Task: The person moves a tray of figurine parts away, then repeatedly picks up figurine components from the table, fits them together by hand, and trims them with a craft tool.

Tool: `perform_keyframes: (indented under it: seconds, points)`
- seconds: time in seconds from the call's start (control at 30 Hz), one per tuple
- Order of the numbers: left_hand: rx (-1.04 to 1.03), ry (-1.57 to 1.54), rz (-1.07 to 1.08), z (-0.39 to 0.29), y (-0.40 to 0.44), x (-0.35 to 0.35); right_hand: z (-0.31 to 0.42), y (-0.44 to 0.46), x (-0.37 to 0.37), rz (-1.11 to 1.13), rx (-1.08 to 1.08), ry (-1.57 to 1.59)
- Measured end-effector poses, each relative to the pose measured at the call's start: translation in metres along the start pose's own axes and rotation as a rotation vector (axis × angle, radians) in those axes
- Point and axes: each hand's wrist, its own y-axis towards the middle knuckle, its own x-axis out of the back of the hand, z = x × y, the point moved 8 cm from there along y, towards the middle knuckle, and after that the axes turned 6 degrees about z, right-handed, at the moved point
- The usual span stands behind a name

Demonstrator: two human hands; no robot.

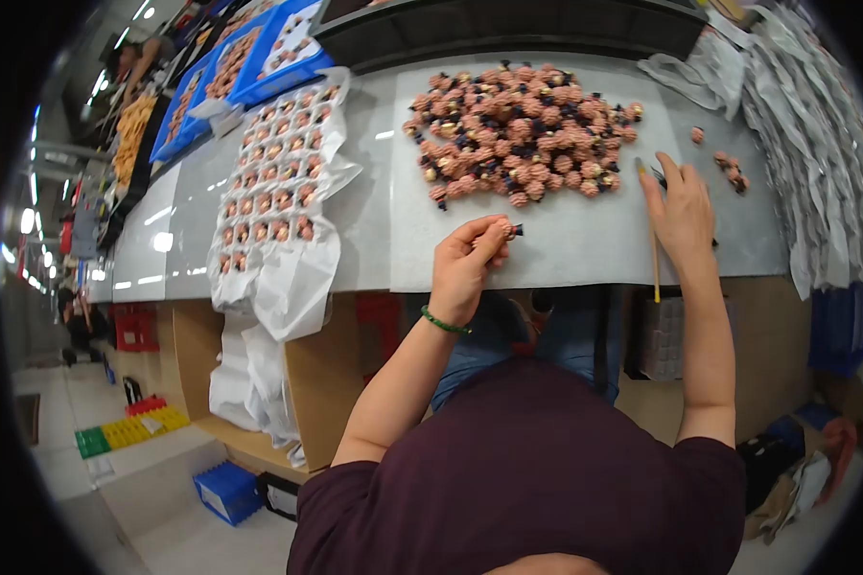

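Note:
My left hand (470,257), with a green bead bracelet at the wrist, pinches a small pink ridged piece (508,231) with a dark end that points right. Just beyond it spreads a heap of similar pink pieces (537,134) with dark blue and gold parts. My right hand (683,213) rests low over the table to the right of the heap, thumb and fingers apart. Something small and dark shows between its thumb and forefinger; whether it is touched I cannot tell. Beside the thumb lies a thin yellow stick (656,259), like a brush or pencil.
At left, a white compartment tray (280,203) holds rows of pink pieces. Blue bins (243,88) stand beyond it. A dark crate (508,34) borders the back. Loose pieces (732,172) lie right, near stacked grey plastic-wrapped sheets (815,163). A cardboard box (318,393) sits below.

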Motion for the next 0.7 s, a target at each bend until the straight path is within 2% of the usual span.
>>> perform_keyframes:
  seconds: [0.03,0.13,0.17,0.27,0.3,0.4,0.43,0.53,0.57,0.67,0.7]
  points:
    - [-0.012,0.002,-0.027,-0.001,-0.001,0.002,0.009,-0.003,0.002,0.006,0.023,0.017]
    - [0.004,0.0,-0.01,-0.001,0.0,-0.001,0.008,-0.016,-0.024,0.392,-0.161,-0.004]
    - [-0.002,-0.004,-0.019,-0.002,-0.001,0.0,0.008,-0.016,-0.024,0.393,-0.15,-0.004]
    - [-0.003,-0.01,0.002,-0.003,-0.001,-0.003,0.013,-0.014,-0.011,0.24,0.041,0.326]
    - [-0.007,-0.016,-0.003,-0.003,-0.001,-0.003,0.015,-0.015,-0.007,0.243,0.049,0.323]
    - [-0.003,-0.01,0.009,-0.002,-0.001,-0.003,0.037,-0.019,0.007,0.394,0.153,0.96]
    - [-0.006,-0.014,0.006,-0.002,-0.001,-0.002,0.047,-0.022,0.005,0.397,0.157,0.958]
    - [-0.02,-0.017,0.017,-0.002,0.0,-0.002,0.075,-0.028,0.008,0.107,0.075,1.305]
    - [-0.023,-0.019,0.018,-0.002,0.0,-0.002,0.077,-0.027,0.009,0.108,0.078,1.303]
    - [-0.034,-0.025,0.002,-0.003,-0.001,-0.002,0.091,-0.026,0.0,0.355,0.084,1.117]
    - [-0.035,-0.027,0.002,-0.002,-0.001,-0.002,0.095,-0.026,0.0,0.356,0.085,1.115]
